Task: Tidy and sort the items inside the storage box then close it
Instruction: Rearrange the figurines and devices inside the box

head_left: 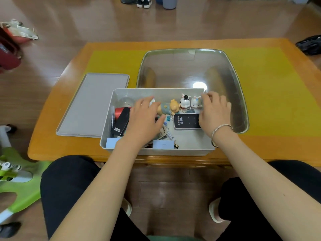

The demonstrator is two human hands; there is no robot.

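Note:
The grey storage box (111, 119) stands open at the table's near edge, with both my hands inside it. My left hand (144, 122) lies flat over the clutter in the middle, its fingertips on a small white card (152, 101). My right hand (215, 112) curls its fingers round the right-hand one of two white rabbit figurines (196, 101); the other (185, 101) stands beside it. A pig doll (171, 107) lies between my hands. A white Wi-Fi device (186, 121), a red can (119, 112), a black case (121, 123) and blue cards (163, 144) also lie in the box.
The box's grey lid (93, 105) lies flat on the table to the left. Behind the box is a large metal tray (191, 66) on a yellow mat (271, 87). A green plastic stool (19, 180) stands on the floor at my left.

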